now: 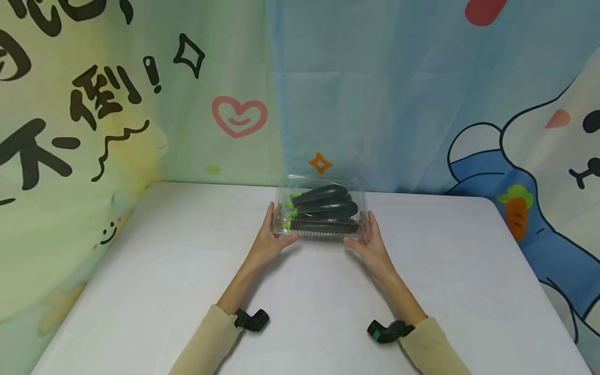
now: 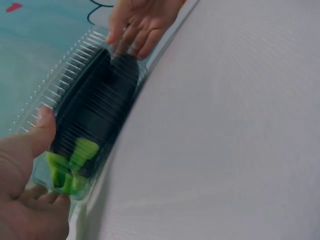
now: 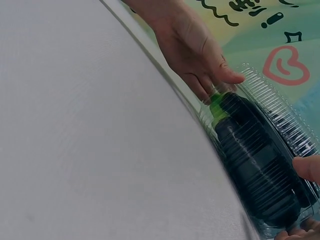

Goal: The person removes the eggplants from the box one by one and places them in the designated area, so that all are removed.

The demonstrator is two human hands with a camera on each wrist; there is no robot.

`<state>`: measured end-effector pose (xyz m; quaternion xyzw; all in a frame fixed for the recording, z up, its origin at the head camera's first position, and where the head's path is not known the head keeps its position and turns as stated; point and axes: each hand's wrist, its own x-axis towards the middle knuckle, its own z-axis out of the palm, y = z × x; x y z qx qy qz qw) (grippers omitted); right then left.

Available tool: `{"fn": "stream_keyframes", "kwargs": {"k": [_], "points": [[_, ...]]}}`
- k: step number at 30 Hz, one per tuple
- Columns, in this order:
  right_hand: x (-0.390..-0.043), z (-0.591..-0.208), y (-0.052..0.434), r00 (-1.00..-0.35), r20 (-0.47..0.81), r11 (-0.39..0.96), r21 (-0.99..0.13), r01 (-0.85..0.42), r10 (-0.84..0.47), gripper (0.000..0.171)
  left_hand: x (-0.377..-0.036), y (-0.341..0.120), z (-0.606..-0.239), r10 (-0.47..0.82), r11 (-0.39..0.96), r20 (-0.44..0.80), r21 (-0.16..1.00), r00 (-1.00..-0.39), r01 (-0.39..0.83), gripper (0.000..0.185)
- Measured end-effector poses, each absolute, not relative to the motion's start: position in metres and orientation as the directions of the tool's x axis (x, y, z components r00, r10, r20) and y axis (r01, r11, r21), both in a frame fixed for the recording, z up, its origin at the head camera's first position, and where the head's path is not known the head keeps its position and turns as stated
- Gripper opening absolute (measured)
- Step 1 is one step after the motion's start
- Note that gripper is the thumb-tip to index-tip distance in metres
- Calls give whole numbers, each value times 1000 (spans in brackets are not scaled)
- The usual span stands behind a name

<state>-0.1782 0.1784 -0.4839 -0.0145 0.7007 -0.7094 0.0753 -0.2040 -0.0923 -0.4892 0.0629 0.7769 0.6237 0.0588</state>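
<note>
While forearms stretch forward, both hands' grips [image 1: 270, 240] [image 1: 372, 245] clasp the clear box [image 1: 321, 208] ends.

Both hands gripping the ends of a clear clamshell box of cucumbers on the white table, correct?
Not cucumbers. The head view shows dark purple eggplants with green stems inside the clear clamshell box. The rest holds: left hand and right hand grip its ends on the white table.

One clear plastic box [image 1: 321, 208] is sitting on one counter [image 1: 187, 271], three dark eggplants [image 1: 323, 203] are lying inside it, and two hands are showing: the left hand [image 1: 271, 237] and the right hand [image 1: 371, 245].
</note>
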Motion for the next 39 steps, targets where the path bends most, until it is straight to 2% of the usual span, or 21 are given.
{"fn": "stream_keyframes", "kwargs": {"k": [6, 12, 17, 27, 39], "points": [[-177, -486, 176, -991, -103, 21, -995, 102, -85, 97, -202, -92, -487, 166, 229, -38, 973, -985, 1, 111], [-178, -486, 176, -992, -104, 58, -993, 100, -68, 96, -196, -92, -469, 194, 196, -66, 980, -979, -27, 108], [-178, -484, 177, -993, -86, 103, -992, 77, -84, 96, -192, -92, -459, 176, 256, -94, 966, -980, -46, 105], [-178, -486, 180, -993, -78, 168, -984, 62, -86, 93, -190, -92, -458, 173, 298, -116, 953, -978, -61, 103], [-179, -488, 181, -993, -57, 237, -971, 31, -105, 91, -194, -99, -464, 232, 303, -128, 951, -964, -53, 101]]}}
